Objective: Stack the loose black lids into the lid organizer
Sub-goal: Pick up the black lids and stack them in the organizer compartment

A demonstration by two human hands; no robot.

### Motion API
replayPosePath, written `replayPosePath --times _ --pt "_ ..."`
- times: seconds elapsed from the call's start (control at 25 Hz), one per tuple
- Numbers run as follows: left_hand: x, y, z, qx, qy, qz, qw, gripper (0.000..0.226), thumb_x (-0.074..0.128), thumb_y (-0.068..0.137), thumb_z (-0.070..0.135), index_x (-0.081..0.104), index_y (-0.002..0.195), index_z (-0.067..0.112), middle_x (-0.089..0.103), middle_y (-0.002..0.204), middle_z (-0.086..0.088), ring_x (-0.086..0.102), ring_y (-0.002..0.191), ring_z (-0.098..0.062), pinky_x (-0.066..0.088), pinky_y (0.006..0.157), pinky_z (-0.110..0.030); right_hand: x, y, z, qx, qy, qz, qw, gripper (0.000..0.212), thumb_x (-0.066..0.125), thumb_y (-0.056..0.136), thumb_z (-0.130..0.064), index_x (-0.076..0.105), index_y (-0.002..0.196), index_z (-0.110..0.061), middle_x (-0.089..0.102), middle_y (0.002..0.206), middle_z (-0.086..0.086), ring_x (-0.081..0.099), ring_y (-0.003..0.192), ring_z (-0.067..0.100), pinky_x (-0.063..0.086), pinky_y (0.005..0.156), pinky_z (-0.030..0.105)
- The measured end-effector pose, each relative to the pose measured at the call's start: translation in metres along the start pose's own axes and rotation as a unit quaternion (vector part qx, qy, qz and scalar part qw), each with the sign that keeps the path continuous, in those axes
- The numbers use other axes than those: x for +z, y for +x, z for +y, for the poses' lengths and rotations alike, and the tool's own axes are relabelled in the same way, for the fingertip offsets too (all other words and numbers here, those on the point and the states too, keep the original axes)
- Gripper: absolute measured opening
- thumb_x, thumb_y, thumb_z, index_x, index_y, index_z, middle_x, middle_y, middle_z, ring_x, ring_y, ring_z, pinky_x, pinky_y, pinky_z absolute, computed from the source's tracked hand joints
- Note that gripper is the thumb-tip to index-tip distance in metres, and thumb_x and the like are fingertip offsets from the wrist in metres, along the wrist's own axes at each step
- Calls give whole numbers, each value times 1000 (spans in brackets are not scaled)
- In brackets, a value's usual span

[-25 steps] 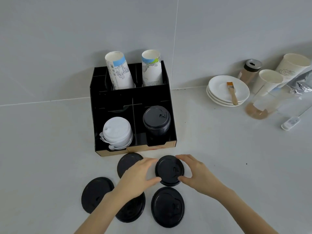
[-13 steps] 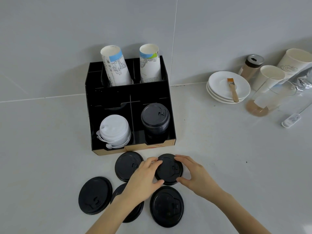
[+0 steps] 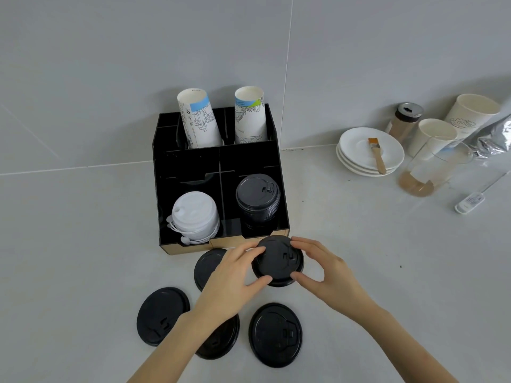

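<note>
Both hands grip one black lid (image 3: 277, 259) by its rim, just in front of the black lid organizer (image 3: 190, 161). My left hand (image 3: 233, 277) pinches its left edge and my right hand (image 3: 322, 269) its right edge. The lid looks slightly raised off the counter. Inside the organizer, a stack of black lids (image 3: 257, 199) fills the front right compartment and a stack of white lids (image 3: 195, 217) the front left. Several loose black lids lie on the counter: one at the left (image 3: 162, 316), one under my left wrist (image 3: 221, 341), one behind my left hand (image 3: 206, 268), one at the right (image 3: 275, 334).
Two paper cup stacks (image 3: 197, 120) stand in the organizer's rear slots against the tiled wall. At the right are stacked white saucers (image 3: 359, 158) with a brush (image 3: 376, 154), a glass (image 3: 431, 170), paper cups (image 3: 435, 136), a shaker jar (image 3: 405, 121) and a foil bag (image 3: 495, 136).
Both hands have closed on the lid's rim and it has shifted a little toward the organizer. The other loose lids have not moved.
</note>
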State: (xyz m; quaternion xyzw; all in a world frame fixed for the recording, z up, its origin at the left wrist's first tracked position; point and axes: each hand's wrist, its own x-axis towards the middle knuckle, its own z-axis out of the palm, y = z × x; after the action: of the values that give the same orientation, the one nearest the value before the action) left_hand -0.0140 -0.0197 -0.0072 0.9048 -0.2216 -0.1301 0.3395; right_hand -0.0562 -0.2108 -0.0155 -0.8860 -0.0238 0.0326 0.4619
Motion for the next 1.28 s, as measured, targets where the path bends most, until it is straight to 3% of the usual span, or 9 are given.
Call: replayPosePath --times 0.2,0.4,0.76,0.96,1.16,1.28 --pt "-14 4 8 -1 -42 49 998 50 62 79 32 43 125 25 34 124 20 32 120 0 22 98 -17 -6 8 -12 -20 18 27 999 43 64 81 -19 48 120 -31 46 125 -18 44 113 -9 30 95 -1" --pt "-29 17 12 6 -49 75 996 49 62 79 30 45 125 24 37 127 17 34 118 -1 24 97 -18 -14 29 -23 -40 9 39 998 44 64 80 -19 49 121 -25 47 132 -9 45 117 -2 29 98 0" --pt "-55 63 7 -7 -51 111 993 46 63 79 26 47 123 20 44 138 1 42 124 -17 36 106 -37 -30 89 -36 -68 -42 46 996 47 64 80 -19 46 124 -20 44 136 -3 38 111 -7 21 91 -9" --pt "-58 85 -5 -24 -40 102 994 47 62 80 24 46 124 18 43 139 -1 42 125 -20 36 106 -38 -30 115 -34 -64 -82 26 994 47 62 82 -18 45 125 -14 43 138 3 43 121 12 17 87 -11" --pt "-50 96 -12 -41 -32 81 995 48 61 81 22 44 126 17 40 141 -1 39 127 -21 37 106 -41 -22 122 -27 -42 -102 6 994 48 59 83 -15 41 128 -10 38 142 6 40 127 20 25 100 13" --pt "-46 100 -15 -49 -14 72 996 48 58 84 22 41 128 17 37 144 -2 35 129 -22 35 106 -38 -14 123 -25 -39 -169 -6 985 53 58 84 -16 35 131 -7 32 146 10 32 133 25 31 110 38"
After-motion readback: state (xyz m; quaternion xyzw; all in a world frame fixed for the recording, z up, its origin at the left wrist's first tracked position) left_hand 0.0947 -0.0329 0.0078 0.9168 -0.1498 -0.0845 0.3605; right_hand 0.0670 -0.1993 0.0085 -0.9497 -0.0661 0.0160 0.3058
